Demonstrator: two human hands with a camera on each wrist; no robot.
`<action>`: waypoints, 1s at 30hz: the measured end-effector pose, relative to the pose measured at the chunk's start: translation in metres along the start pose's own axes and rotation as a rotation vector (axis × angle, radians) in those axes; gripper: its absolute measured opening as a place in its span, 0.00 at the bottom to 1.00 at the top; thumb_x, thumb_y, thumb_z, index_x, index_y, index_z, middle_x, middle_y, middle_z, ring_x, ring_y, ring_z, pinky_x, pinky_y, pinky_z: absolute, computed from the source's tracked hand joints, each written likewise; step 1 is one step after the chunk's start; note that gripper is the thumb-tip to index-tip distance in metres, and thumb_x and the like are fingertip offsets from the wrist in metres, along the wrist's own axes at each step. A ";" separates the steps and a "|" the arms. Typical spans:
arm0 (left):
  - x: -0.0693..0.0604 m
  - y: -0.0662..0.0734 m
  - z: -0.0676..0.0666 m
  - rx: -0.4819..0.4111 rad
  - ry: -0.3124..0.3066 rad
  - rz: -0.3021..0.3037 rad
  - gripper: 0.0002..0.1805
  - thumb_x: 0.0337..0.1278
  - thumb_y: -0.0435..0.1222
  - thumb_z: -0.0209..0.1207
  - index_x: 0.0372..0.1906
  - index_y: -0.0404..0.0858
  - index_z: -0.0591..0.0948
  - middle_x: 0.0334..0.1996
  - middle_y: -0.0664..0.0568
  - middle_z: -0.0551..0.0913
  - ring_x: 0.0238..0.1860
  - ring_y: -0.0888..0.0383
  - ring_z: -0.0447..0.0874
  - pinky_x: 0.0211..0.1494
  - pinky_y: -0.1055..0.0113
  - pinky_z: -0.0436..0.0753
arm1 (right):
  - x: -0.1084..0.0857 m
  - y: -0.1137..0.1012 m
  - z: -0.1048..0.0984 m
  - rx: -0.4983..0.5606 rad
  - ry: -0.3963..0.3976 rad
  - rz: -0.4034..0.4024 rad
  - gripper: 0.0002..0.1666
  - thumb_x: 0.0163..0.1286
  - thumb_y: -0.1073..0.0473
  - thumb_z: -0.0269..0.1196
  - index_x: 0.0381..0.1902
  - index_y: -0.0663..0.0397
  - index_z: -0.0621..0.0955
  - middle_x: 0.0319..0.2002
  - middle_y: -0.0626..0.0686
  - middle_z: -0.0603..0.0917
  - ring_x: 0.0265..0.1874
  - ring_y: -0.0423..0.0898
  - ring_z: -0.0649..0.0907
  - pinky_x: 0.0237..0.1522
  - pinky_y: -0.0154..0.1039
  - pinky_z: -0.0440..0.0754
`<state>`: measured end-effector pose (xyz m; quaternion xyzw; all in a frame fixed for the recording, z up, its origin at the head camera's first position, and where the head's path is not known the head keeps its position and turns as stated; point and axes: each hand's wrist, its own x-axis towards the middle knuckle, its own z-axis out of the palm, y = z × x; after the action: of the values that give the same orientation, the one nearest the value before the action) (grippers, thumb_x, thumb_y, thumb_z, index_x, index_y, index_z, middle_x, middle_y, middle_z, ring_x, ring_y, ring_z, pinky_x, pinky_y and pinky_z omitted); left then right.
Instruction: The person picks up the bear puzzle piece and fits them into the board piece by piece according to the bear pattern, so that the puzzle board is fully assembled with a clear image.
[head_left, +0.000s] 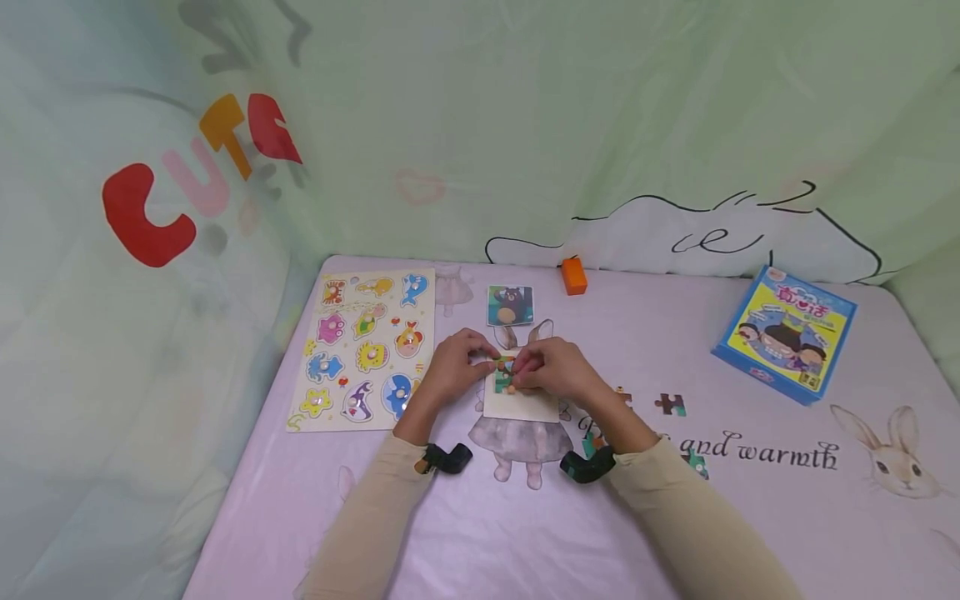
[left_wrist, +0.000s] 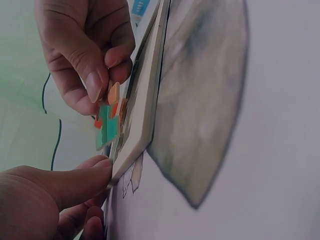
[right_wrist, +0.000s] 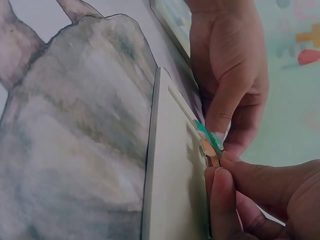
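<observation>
A cream puzzle board [head_left: 517,407] lies on the table, with joined green and orange jigsaw pieces [left_wrist: 106,129] at its far left part. My right hand [head_left: 557,368] pinches a small orange-edged jigsaw piece [left_wrist: 114,93] between thumb and fingers over these pieces. At the board's left edge my left hand [head_left: 455,367] grips with the thumb on the rim and fingers curled beside it. Behind the board lies a square picture card [head_left: 511,306] of a dark bear. Fingers partly hide the pieces in the head view.
Loose jigsaw pieces [head_left: 670,405] lie by the right forearm, some partly covered by it. To the left is a sea-animal peg board [head_left: 382,310]. An orange block [head_left: 573,276] stands at the back, and a blue-and-yellow box [head_left: 786,335] sits at the right.
</observation>
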<state>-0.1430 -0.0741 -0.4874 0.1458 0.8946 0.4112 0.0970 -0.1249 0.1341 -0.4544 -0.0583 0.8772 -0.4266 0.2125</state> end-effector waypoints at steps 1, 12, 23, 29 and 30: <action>0.000 0.000 0.000 0.001 0.001 0.000 0.07 0.62 0.35 0.68 0.43 0.42 0.89 0.51 0.49 0.82 0.50 0.53 0.78 0.54 0.60 0.78 | 0.000 0.000 0.000 -0.003 0.003 0.002 0.08 0.64 0.61 0.73 0.39 0.57 0.86 0.30 0.52 0.86 0.29 0.46 0.82 0.32 0.34 0.79; -0.001 0.000 0.000 -0.004 0.005 -0.003 0.07 0.61 0.34 0.68 0.43 0.41 0.89 0.50 0.49 0.82 0.50 0.52 0.79 0.54 0.59 0.78 | 0.002 -0.006 0.005 -0.025 0.047 0.007 0.08 0.62 0.61 0.74 0.37 0.58 0.86 0.27 0.52 0.86 0.24 0.43 0.83 0.30 0.35 0.78; 0.001 -0.001 0.001 0.014 0.003 -0.006 0.06 0.62 0.35 0.68 0.43 0.42 0.89 0.51 0.50 0.82 0.50 0.52 0.79 0.55 0.59 0.79 | 0.005 -0.008 0.011 -0.104 0.101 0.010 0.07 0.60 0.59 0.76 0.33 0.55 0.88 0.23 0.49 0.86 0.24 0.44 0.81 0.28 0.34 0.75; 0.001 -0.002 0.002 0.021 0.005 -0.003 0.06 0.62 0.35 0.67 0.43 0.43 0.89 0.51 0.50 0.82 0.50 0.53 0.79 0.54 0.59 0.79 | 0.003 -0.010 0.012 -0.135 0.124 0.007 0.07 0.58 0.59 0.77 0.31 0.54 0.88 0.23 0.49 0.85 0.26 0.46 0.78 0.26 0.34 0.73; 0.001 -0.002 0.002 0.020 0.004 -0.004 0.06 0.62 0.35 0.67 0.43 0.43 0.89 0.51 0.50 0.82 0.50 0.53 0.79 0.55 0.59 0.79 | 0.003 -0.010 0.013 -0.137 0.124 0.008 0.07 0.58 0.59 0.77 0.31 0.54 0.88 0.23 0.49 0.86 0.27 0.46 0.78 0.26 0.34 0.73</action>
<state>-0.1439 -0.0735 -0.4897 0.1439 0.8993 0.4021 0.0945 -0.1229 0.1177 -0.4541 -0.0427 0.9161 -0.3675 0.1547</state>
